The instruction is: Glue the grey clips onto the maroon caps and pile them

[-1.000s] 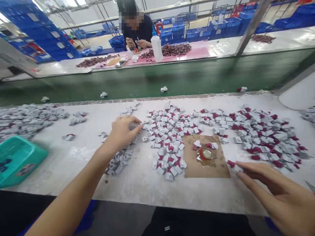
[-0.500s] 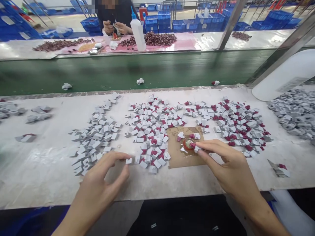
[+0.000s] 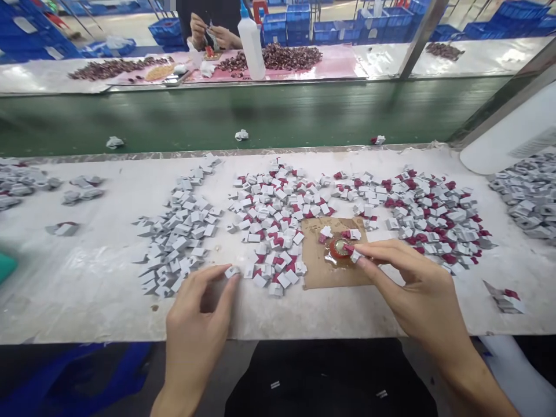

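My left hand (image 3: pixel 197 321) pinches a small grey plastic block (image 3: pixel 231 271) between thumb and forefinger, just above the tabletop. My right hand (image 3: pixel 419 289) grips a grey-and-maroon plastic piece (image 3: pixel 356 255), its maroon end at the round orange-rimmed dish (image 3: pixel 334 253). The dish sits in a wet patch on a brown cardboard sheet (image 3: pixel 317 272). Two more grey-and-maroon pieces (image 3: pixel 325 233) lie on the cardboard behind the dish. Left of the cardboard spreads a pile of mixed grey-and-maroon pieces (image 3: pixel 278 214); a pile of grey blocks (image 3: pixel 182 220) lies farther left.
Another grey-and-maroon heap (image 3: pixel 430 214) lies to the right, beside more grey parts (image 3: pixel 532 200) and a tipped white bottle (image 3: pixel 510 136). A green belt (image 3: pixel 295 110) runs behind the table with a few pieces on it. Across it, a co-worker's hands (image 3: pixel 212 35) handle small parts.
My left hand has moved right and closed on the grey block, which is now tilted. My right hand keeps its piece at the dish. The view has shifted slightly.
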{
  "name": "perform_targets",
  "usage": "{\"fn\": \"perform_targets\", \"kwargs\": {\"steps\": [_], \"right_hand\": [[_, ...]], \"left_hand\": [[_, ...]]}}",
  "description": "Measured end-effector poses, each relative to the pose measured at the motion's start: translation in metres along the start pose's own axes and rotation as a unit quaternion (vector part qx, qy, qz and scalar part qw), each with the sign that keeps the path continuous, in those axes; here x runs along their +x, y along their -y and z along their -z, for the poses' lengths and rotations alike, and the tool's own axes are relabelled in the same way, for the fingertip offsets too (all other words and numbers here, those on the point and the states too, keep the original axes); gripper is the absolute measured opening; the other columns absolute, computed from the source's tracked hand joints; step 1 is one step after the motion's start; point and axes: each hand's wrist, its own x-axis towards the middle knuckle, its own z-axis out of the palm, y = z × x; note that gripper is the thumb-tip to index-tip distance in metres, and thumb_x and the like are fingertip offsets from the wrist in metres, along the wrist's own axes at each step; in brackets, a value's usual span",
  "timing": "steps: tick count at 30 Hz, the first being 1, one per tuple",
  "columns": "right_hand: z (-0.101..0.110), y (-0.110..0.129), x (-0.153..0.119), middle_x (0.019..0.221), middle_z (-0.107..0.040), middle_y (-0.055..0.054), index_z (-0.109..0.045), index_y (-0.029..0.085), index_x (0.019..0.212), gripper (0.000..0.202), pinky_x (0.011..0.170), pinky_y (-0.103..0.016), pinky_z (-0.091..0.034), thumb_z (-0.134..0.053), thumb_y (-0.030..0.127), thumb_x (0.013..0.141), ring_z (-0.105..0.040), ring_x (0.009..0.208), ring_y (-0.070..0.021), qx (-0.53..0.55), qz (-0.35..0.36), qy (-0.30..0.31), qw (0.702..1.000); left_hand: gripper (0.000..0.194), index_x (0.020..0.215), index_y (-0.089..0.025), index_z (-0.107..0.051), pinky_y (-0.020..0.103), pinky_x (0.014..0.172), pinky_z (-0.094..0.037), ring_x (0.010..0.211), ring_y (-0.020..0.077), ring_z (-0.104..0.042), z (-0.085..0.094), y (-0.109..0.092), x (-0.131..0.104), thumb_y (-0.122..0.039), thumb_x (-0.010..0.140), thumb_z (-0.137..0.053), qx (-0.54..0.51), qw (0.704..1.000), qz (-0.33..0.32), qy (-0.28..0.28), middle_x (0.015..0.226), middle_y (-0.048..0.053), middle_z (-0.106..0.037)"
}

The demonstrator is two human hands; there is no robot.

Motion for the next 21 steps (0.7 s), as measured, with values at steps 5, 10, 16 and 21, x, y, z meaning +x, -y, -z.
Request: {"fn": "perform_targets", "kwargs": {"steps": [5, 10, 16, 21], "right_hand": [[-0.001, 0.003, -0.001, 0.120, -0.094, 0.002, -0.097, 0.043, 0.118, 0.017, 0.094, -0.027, -0.075, -0.093, 0.033, 0.104, -0.092, 0.108, -0.0207, 0.191, -0.087, -0.024, 0.977], [-0.006, 0.011, -0.002, 0.123, -0.095, -0.005, -0.097, 0.036, 0.115, 0.017, 0.106, -0.040, -0.077, -0.098, 0.045, 0.101, -0.093, 0.115, -0.0292, 0.303, -0.149, -0.009, 0.941], [-0.006, 0.016, -0.004, 0.118, -0.095, -0.005, -0.097, 0.036, 0.113, 0.013, 0.101, -0.042, -0.079, -0.098, 0.042, 0.101, -0.094, 0.107, -0.0286, 0.347, -0.145, -0.004, 0.927], [-0.005, 0.012, -0.006, 0.124, -0.094, -0.003, -0.097, 0.039, 0.117, 0.012, 0.104, -0.033, -0.076, -0.094, 0.036, 0.106, -0.093, 0.113, -0.0239, 0.347, -0.132, 0.008, 0.929]], "left_hand": [[0.026, 0.118, -0.030, -0.085, 0.035, 0.092, -0.073, 0.101, 0.0254, -0.087, -0.003, -0.050, 0.010, -0.049, 0.101, -0.090, -0.212, 0.976, 0.028, 0.041, 0.114, 0.003, -0.088], [0.017, 0.108, -0.028, -0.089, 0.032, 0.083, -0.076, 0.090, 0.0234, -0.088, -0.026, -0.113, 0.020, -0.037, 0.096, -0.098, -0.412, 0.880, 0.040, 0.234, 0.098, 0.002, -0.089], [0.021, 0.114, -0.025, -0.088, 0.044, 0.102, -0.078, 0.109, 0.0305, -0.091, -0.055, -0.137, 0.021, -0.038, 0.099, -0.097, -0.522, 0.779, 0.090, 0.336, 0.114, 0.008, -0.093], [0.016, 0.112, -0.025, -0.089, 0.037, 0.101, -0.077, 0.105, 0.0260, -0.091, -0.058, -0.135, 0.023, -0.034, 0.101, -0.095, -0.514, 0.783, 0.083, 0.342, 0.107, 0.005, -0.092]]}}
